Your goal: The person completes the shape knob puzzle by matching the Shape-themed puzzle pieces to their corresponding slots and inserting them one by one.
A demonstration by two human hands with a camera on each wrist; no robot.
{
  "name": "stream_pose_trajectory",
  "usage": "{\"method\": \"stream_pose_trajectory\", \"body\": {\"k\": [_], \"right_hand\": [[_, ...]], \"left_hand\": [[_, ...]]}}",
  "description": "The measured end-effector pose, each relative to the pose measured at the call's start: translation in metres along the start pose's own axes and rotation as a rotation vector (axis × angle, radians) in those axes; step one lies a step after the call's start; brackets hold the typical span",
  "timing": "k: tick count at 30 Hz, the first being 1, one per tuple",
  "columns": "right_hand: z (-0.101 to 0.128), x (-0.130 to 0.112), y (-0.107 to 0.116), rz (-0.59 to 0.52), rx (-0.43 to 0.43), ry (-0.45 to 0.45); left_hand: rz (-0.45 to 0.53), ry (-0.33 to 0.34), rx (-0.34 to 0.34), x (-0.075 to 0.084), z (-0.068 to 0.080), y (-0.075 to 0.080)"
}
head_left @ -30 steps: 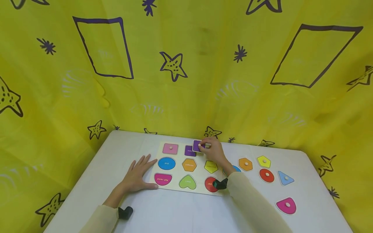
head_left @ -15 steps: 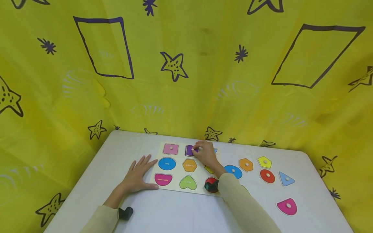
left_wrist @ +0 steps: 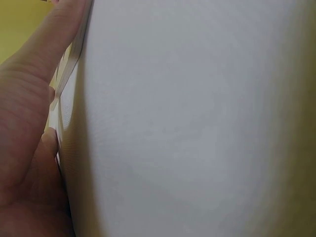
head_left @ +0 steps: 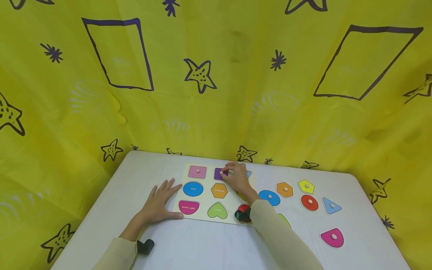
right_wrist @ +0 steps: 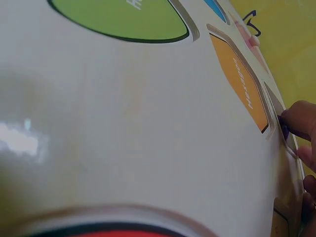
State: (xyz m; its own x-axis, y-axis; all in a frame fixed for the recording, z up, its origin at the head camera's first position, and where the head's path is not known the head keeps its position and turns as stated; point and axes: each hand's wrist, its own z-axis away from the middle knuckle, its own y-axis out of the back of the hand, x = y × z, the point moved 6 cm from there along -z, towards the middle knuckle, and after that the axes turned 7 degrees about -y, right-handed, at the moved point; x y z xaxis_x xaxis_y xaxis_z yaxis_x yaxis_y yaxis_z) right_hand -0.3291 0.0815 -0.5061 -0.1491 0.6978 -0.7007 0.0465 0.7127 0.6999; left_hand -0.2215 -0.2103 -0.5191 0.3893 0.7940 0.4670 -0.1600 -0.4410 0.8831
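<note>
The purple square piece [head_left: 219, 173] lay in the top row of the puzzle board [head_left: 206, 215], in the middle recess just right of the pink square piece [head_left: 197, 171]. It seemed to sit level with the board's face, though the fingers hid its right part. The right hand [head_left: 236, 179] was curled over it, fingertips pinching at what was most likely its knob, a grip that suited steering the piece squarely into its cut-out. In the right wrist view, the fingertips [right_wrist: 298, 121] showed at the recess edge just beyond the orange hexagon recess [right_wrist: 242, 89].

The left hand [head_left: 161, 202] lay flat on the table [head_left: 202, 247] with fingers spread, its thumb and forefinger against the board's left edge, probably to keep the board from sliding.

On the board below the purple piece sat the orange recess, with a blue oval recess [head_left: 193, 188], a magenta half-round recess [head_left: 188, 207] and a green heart recess [head_left: 217, 210] unfilled, their printed labels showing.

Right of the board, apart from it, loose knobbed pieces lay on the table: a blue oval [head_left: 269, 197], an orange hexagon [head_left: 285, 189], a yellow pentagon [head_left: 306, 186], a red circle [head_left: 309, 202], a blue triangle [head_left: 331, 206] and a magenta half-round [head_left: 332, 237].
</note>
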Motion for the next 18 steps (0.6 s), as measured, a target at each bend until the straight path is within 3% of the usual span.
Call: {"method": "stream_pose_trajectory", "body": {"k": [18], "right_hand": [[-0.0001, 0.0008, -0.0014, 0.030, -0.013, -0.001]], "left_hand": [[-0.009, 0.004, 0.001, 0.0032, 0.0008, 0.0034]]}}
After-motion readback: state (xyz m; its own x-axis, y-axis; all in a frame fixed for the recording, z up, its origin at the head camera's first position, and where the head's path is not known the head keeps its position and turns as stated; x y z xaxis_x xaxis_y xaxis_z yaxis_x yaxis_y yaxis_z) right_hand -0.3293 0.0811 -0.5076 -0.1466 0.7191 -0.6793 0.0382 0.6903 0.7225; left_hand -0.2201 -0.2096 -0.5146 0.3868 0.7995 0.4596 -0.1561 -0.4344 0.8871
